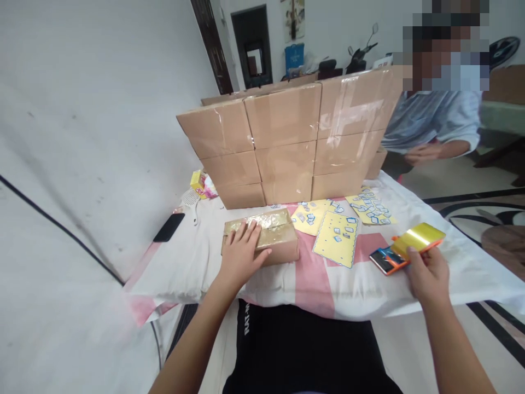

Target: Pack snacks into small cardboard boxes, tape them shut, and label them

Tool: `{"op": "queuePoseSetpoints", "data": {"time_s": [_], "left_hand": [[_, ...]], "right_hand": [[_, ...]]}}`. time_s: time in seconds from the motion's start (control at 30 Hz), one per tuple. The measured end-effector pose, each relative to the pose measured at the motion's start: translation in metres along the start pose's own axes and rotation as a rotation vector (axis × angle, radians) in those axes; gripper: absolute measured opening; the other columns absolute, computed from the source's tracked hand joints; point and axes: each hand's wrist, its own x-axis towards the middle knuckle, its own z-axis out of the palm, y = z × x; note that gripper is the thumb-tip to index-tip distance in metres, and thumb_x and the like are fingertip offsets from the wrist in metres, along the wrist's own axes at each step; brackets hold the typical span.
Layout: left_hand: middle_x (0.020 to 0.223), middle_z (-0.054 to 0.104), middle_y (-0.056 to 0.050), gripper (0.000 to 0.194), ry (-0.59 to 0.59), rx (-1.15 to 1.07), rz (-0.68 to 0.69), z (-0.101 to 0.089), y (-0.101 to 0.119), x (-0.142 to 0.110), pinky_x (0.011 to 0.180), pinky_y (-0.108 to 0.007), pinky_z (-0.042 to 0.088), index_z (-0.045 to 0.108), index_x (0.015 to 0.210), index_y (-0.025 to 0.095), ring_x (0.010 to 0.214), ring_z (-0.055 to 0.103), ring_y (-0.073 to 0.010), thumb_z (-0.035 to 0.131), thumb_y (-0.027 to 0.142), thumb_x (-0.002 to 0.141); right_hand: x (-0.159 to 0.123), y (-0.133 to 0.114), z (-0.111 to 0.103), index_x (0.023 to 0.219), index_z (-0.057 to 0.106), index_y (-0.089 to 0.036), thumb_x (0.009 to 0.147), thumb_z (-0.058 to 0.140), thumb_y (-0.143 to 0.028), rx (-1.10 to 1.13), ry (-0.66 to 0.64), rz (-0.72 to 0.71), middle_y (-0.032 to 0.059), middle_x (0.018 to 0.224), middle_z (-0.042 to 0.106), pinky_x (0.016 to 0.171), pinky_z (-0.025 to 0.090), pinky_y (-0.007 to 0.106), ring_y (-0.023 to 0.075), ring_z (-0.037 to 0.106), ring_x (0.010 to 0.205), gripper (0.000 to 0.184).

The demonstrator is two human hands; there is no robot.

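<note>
My left hand point(241, 254) lies with its fingers spread on top of a small cardboard box point(283, 246). Shiny yellowish tape covers the box's top, and the thumb rests along its near edge. Over the right part of the table, my right hand point(429, 276) is closed around a tape dispenser point(394, 262). Its body is orange, with a wide yellow roll point(420, 238) and a dark blue front end. Between the hands lies a yellow sheet point(337, 238) with small stickers on it.
Joined cardboard boxes point(287, 142) stand like a wall at the back of the cloth-covered table point(262, 290). More sticker sheets point(371, 207) lie before them. A dark phone point(169, 227) and a yellow packet point(197, 183) are at left. Another person point(438, 126) is beyond, at right.
</note>
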Motion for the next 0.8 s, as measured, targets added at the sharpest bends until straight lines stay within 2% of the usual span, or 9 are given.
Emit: {"op": "queuePoseSetpoints", "data": {"time_s": [0.1, 0.17, 0.3, 0.33, 0.43, 0.53, 0.63, 0.7, 0.8], "left_hand": [[0.160, 0.045, -0.008, 0.064, 0.081, -0.004, -0.003, 0.003, 0.003, -0.001, 0.122, -0.059, 0.027, 0.048, 0.153, 0.024, 0.152, 0.034, -0.0353, 0.051, 0.054, 0.097], [0.157, 0.050, -0.010, 0.062, 0.156, -0.047, 0.021, 0.003, 0.010, -0.003, 0.121, -0.058, 0.027, 0.049, 0.152, 0.023, 0.149, 0.040, -0.0356, 0.053, 0.051, 0.097], [0.131, 0.070, -0.014, 0.038, 0.338, -0.303, 0.083, 0.011, 0.053, -0.019, 0.109, -0.051, 0.040, 0.067, 0.127, 0.019, 0.126, 0.059, -0.0317, 0.050, 0.038, 0.099], [0.121, 0.073, -0.013, 0.033, 0.330, -0.406, 0.109, 0.017, 0.069, -0.025, 0.104, -0.049, 0.044, 0.070, 0.118, 0.019, 0.118, 0.062, -0.0298, 0.050, 0.036, 0.098], [0.125, 0.069, -0.011, 0.039, 0.055, -0.711, 0.162, 0.042, 0.120, -0.045, 0.105, -0.048, 0.046, 0.068, 0.125, 0.021, 0.119, 0.060, -0.0296, 0.061, 0.041, 0.093], [0.129, 0.065, -0.010, 0.031, -0.114, -1.039, 0.014, 0.066, 0.152, -0.055, 0.111, -0.043, 0.044, 0.073, 0.119, 0.024, 0.123, 0.058, -0.0257, 0.059, 0.038, 0.095], [0.125, 0.061, -0.011, 0.026, -0.140, -1.281, -0.133, 0.074, 0.162, -0.053, 0.110, -0.039, 0.045, 0.081, 0.096, 0.023, 0.122, 0.058, -0.0243, 0.058, 0.035, 0.095], [0.115, 0.063, -0.011, 0.025, -0.136, -1.361, -0.181, 0.071, 0.163, -0.049, 0.102, -0.037, 0.049, 0.081, 0.087, 0.022, 0.114, 0.061, -0.0241, 0.060, 0.035, 0.092], [0.095, 0.067, -0.009, 0.023, -0.067, -1.323, -0.184, 0.057, 0.166, -0.044, 0.092, -0.036, 0.051, 0.080, 0.078, 0.021, 0.100, 0.063, -0.0235, 0.062, 0.032, 0.089]], "right_hand": [[-0.024, -0.009, 0.004, 0.097, 0.069, -0.019, 0.073, 0.077, -0.055, 0.105, -0.166, 0.063, 0.0083, 0.089, 0.072, 0.076, 0.050, 0.042, 0.0243, 0.066, 0.078, 0.044], [-0.047, -0.014, 0.009, 0.105, 0.069, -0.021, 0.077, 0.074, -0.059, 0.202, -0.204, 0.108, 0.0074, 0.095, 0.073, 0.077, 0.054, 0.040, 0.0256, 0.069, 0.084, 0.048], [-0.095, -0.022, 0.024, 0.109, 0.070, -0.021, 0.086, 0.067, -0.060, 0.258, -0.278, 0.042, 0.0072, 0.099, 0.072, 0.071, 0.054, 0.033, 0.0230, 0.068, 0.084, 0.045], [-0.105, -0.025, 0.027, 0.110, 0.070, -0.021, 0.090, 0.063, -0.061, 0.249, -0.307, -0.006, 0.0078, 0.099, 0.072, 0.071, 0.054, 0.032, 0.0227, 0.068, 0.085, 0.045], [-0.129, -0.037, 0.036, 0.108, 0.071, -0.020, 0.096, 0.048, -0.069, 0.225, -0.467, -0.133, 0.0097, 0.097, 0.071, 0.069, 0.054, 0.032, 0.0234, 0.067, 0.083, 0.054], [-0.140, -0.050, 0.044, 0.105, 0.071, -0.020, 0.094, 0.043, -0.075, 0.244, -0.645, -0.171, 0.0095, 0.091, 0.071, 0.064, 0.054, 0.034, 0.0237, 0.066, 0.075, 0.062], [-0.139, -0.054, 0.053, 0.099, 0.071, -0.020, 0.093, 0.047, -0.074, 0.244, -0.720, -0.134, 0.0073, 0.083, 0.069, 0.060, 0.053, 0.034, 0.0225, 0.063, 0.067, 0.060], [-0.136, -0.050, 0.057, 0.095, 0.070, -0.020, 0.095, 0.047, -0.070, 0.209, -0.681, -0.123, 0.0056, 0.078, 0.068, 0.058, 0.051, 0.033, 0.0214, 0.061, 0.064, 0.055], [-0.133, -0.037, 0.059, 0.090, 0.067, -0.020, 0.098, 0.045, -0.066, 0.118, -0.571, -0.185, 0.0043, 0.074, 0.065, 0.059, 0.047, 0.032, 0.0207, 0.059, 0.065, 0.052]]}}
